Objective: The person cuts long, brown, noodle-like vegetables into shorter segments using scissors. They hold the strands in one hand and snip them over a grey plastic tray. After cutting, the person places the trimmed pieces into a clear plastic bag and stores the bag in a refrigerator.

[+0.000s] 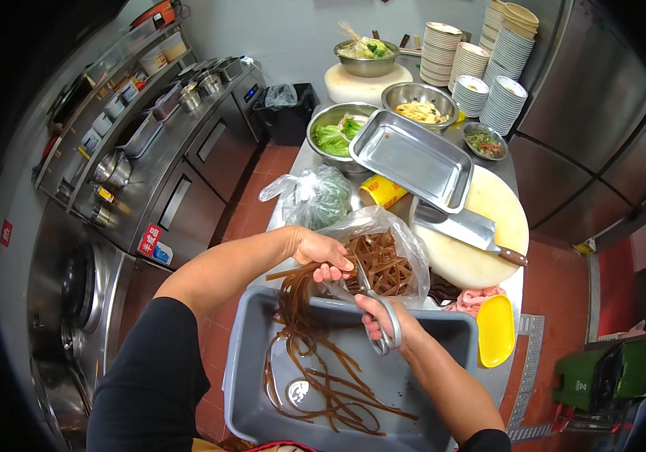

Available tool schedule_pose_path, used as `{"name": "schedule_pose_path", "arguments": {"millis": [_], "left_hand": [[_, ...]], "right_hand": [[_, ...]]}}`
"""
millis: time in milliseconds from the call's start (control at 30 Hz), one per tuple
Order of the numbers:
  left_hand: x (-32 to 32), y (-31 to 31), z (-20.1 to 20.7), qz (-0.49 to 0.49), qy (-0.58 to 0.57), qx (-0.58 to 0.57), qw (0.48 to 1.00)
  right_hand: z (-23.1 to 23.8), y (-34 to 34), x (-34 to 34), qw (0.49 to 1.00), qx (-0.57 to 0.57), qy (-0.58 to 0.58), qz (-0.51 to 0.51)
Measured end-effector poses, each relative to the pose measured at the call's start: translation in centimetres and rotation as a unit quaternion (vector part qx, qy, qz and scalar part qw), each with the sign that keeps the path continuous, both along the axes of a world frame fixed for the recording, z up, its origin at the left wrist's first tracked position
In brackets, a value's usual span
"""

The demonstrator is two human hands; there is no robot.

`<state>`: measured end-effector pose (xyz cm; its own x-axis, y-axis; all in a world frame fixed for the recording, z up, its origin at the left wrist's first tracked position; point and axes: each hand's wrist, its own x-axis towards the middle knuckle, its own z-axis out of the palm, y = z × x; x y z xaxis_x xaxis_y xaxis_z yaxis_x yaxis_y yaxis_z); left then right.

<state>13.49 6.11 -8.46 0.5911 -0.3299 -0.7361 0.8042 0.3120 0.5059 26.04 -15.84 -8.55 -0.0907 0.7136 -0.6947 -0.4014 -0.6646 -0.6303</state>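
Observation:
My left hand [324, 255] is closed around a bunch of long, flat brown strips [293, 313], like wide noodles. They hang down into a grey plastic tub [237, 369], where their ends lie in a little water at the bottom. In my right hand [391, 320] is a pair of scissors [394, 333], its blades pointing up beside the left fingers; whether they touch the strips I cannot tell. Behind both hands, a clear plastic bag [418, 255] stands open with a tangle of more brown strips [385, 265] inside.
Right of the bag, a cleaver [455, 227] rests on a round cutting board [505, 218], partly under a steel tray [413, 158]. A yellow dish [496, 331] is beside the tub. Bowls of vegetables [332, 139] and stacked plates [440, 54] stand farther back. A steel counter [165, 166] runs along the left.

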Motion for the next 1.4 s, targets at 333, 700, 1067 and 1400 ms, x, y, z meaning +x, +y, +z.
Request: {"name": "schedule_pose_path", "arguments": {"millis": [333,700,1067,1400], "left_hand": [[0.0,0.0,0.4,-0.016,-0.007,-0.015,1.0],[0.2,-0.4,0.6,0.027,-0.013,-0.003,1.0],[-3.4,-5.5,9.4,0.193,-0.358,0.172,0.897],[-3.5,-9.8,16.1,0.292,-0.516,0.178,0.785]], "right_hand": [[0.9,0.0,1.9,0.997,-0.018,0.045,0.059],[2.7,-0.3,2.2,0.996,0.0,-0.075,0.051],[3.1,-21.9,2.3,0.754,-0.017,-0.597,-0.275],[-14.2,-38.8,4.4,0.727,-0.128,-0.656,-0.16]]}}
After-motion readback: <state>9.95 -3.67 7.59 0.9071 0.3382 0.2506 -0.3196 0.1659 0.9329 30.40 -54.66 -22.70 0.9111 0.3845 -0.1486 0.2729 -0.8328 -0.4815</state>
